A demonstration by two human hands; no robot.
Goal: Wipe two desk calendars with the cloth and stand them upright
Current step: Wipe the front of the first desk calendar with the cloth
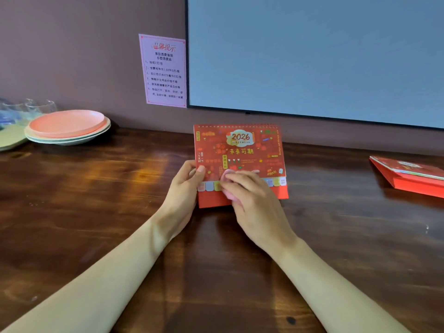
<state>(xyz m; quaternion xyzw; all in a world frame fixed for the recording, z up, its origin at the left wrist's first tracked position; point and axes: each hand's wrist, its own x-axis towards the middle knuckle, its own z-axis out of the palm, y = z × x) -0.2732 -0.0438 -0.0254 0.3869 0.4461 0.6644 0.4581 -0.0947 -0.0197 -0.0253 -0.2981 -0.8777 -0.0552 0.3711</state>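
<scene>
A red 2026 desk calendar (240, 150) stands upright in the middle of the dark wooden table (96, 212), its cover facing me. My left hand (185, 188) grips its lower left edge, thumb on the front. My right hand (252, 198) presses a small pink cloth (227, 176) against the lower front of the cover; most of the cloth is hidden under my fingers. A second red calendar (410, 175) lies flat at the table's right edge, partly out of view.
A stack of plates (67, 127), the top one pink, sits at the back left beside clear glasses (36, 108). A pink printed notice (165, 70) hangs on the wall. A large grey-blue screen (312, 54) fills the wall behind the calendar.
</scene>
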